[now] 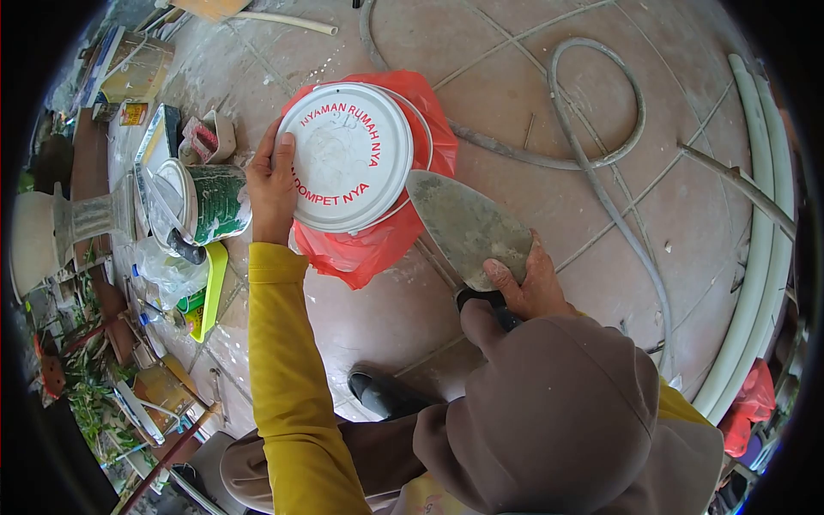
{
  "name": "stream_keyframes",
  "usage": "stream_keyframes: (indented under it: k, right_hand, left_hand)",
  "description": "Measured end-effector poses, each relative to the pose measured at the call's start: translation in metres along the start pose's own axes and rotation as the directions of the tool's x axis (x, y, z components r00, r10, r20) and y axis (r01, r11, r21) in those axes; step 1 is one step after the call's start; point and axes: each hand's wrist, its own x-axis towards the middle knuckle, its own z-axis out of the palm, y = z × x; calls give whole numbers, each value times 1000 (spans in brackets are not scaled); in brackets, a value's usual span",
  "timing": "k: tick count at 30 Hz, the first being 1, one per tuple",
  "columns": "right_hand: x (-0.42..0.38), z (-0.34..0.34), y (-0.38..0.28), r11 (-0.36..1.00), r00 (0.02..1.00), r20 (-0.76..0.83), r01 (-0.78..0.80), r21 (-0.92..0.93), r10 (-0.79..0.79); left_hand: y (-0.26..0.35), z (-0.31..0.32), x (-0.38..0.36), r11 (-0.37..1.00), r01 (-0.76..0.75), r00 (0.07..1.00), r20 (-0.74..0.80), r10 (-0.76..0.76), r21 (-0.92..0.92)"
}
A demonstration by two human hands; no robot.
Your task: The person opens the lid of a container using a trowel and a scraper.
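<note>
My left hand (273,178) grips the left rim of a round white lid (343,154) with red lettering, its thumb on top and its fingers round the edge. The lid sits on a bucket with a wire handle, and a red plastic bag (439,137) spreads around and under it. Near the lower right of the lid, my right hand (534,283) holds a trowel (468,225), thumb on the grey, smeared blade. The blade's tip points up-left, close to the lid's edge. The trowel's black handle is partly hidden by a brown cloth.
A green paint can (215,202) with tools on top stands at the left, beside a yellow-green tray (209,292). A grey hose (592,163) loops over the tiled floor. Pale pipes (762,215) lie at the right. A dark shoe (386,393) shows below.
</note>
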Motion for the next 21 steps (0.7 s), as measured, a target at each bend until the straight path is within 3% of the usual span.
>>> stream_keyframes:
  k: [4,7,10,13,14,16,18,19,21]
  right_hand:
    - [10,-12,19,968,991,36,134,-214,-129]
    - [23,-26,19,938,989,76,146,-315,-129]
    - [40,-42,-1,982,972,159,183,-47,-173]
    - [37,-26,9,981,983,92,149,122,-161]
    - [32,-26,8,971,987,161,-47,234,9]
    - [26,-29,-14,808,887,343,-435,397,309]
    - [25,-19,14,991,994,112,-21,129,7]
    - [26,-18,21,983,984,33,179,-50,-178]
    - [25,-23,22,979,987,50,155,-129,-150]
  left_hand:
    - [0,-1,-1,999,9,1000,1,-9,33]
    - [10,0,-2,998,37,999,8,-37,51]
    - [9,-1,-1,996,1,1000,18,-2,91]
    - [9,-1,1,988,-52,999,14,51,147]
    - [9,-2,0,986,-27,1000,9,26,166]
    - [11,-3,-3,982,3,1000,9,-5,187]
    - [13,-2,-2,983,-6,1000,16,3,181]
    - [12,-1,-1,985,-1,1000,14,-2,171]
    - [9,-2,-1,988,7,1000,14,-9,153]
